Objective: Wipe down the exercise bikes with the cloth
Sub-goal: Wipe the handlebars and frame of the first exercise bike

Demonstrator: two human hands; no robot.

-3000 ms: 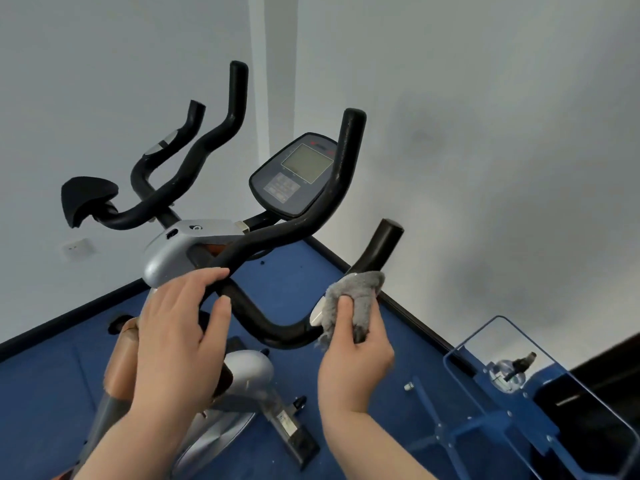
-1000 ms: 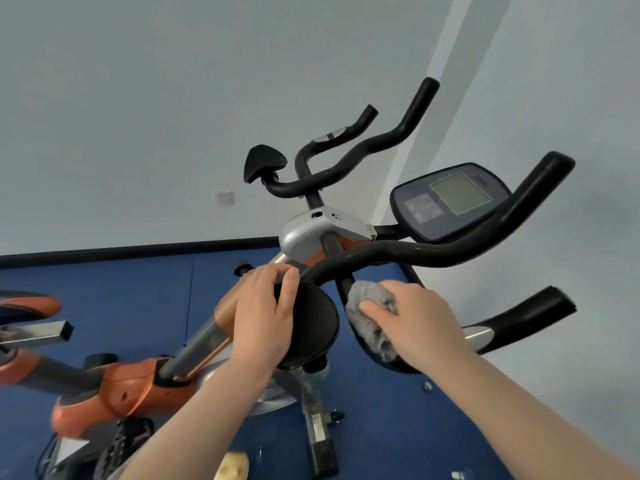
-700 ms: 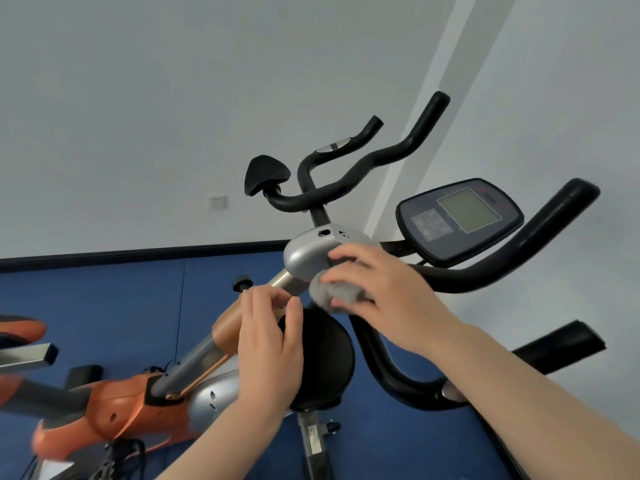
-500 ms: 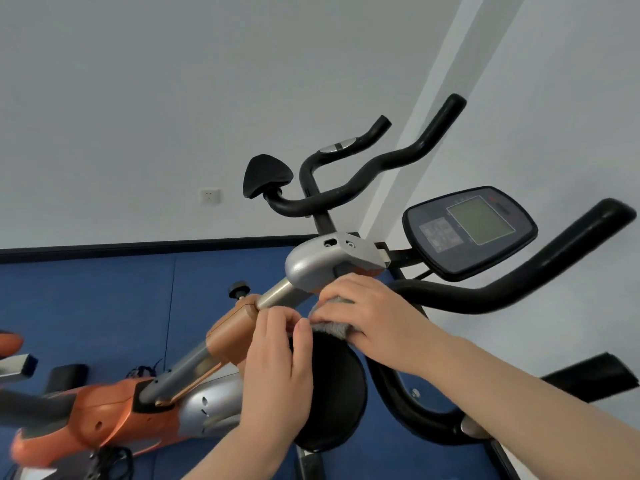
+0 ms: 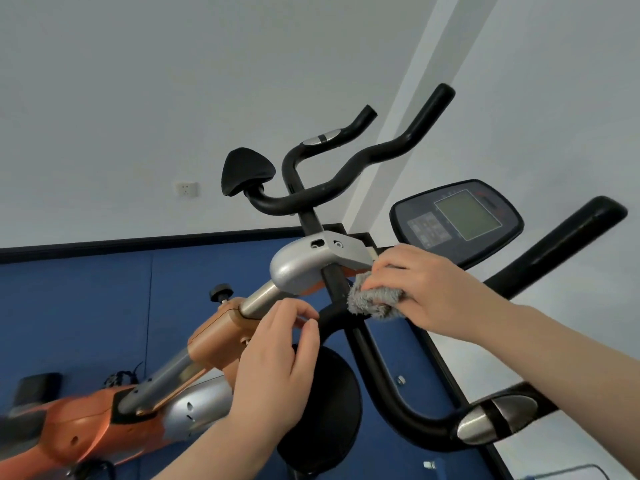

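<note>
One orange-and-silver exercise bike (image 5: 104, 420) fills the frame, carrying one console (image 5: 457, 221) with one screen (image 5: 467, 214), two round black pads (image 5: 247, 171) and two silver grip sensors (image 5: 497, 420). Four black handlebar ends (image 5: 440, 95) point upward or outward. One grey cloth (image 5: 372, 301) and two hands are in view, the left hand (image 5: 273, 372) and the right hand (image 5: 429, 289). One wall socket (image 5: 187, 189) sits behind; one black adjustment knob (image 5: 221, 292) shows on the frame.

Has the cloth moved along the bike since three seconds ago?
Yes. The cloth, in the right hand, went from the handlebar's right grip end inward to the black bar junction under the silver housing.
</note>
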